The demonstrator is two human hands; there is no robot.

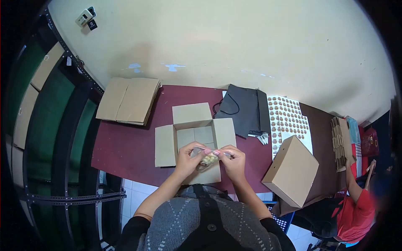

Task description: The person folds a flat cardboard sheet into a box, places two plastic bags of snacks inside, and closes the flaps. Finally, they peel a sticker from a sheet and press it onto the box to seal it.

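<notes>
A small clear plastic bag [205, 160] with pale yellowish pieces inside hangs between my two hands; what the pieces are I cannot make out. My left hand [190, 158] pinches one upper corner of the bag. At the other corner, my right hand [233, 160] pinches its top edge. Both hands are over the near side of an open cardboard box [164, 146], whose flaps are folded outward. Its bottom shows bare cardboard with a seam, though my hands and the bag cover the near part.
Flattened cardboard boxes [129, 100] lie at the table's [121, 146] back left. Right of the open box are a black bag [247, 109], sticker sheets [289, 121] and a closed carton [293, 171]. A person in a red shirt [356, 217] works at far right; metal shelving [63, 167] stands left.
</notes>
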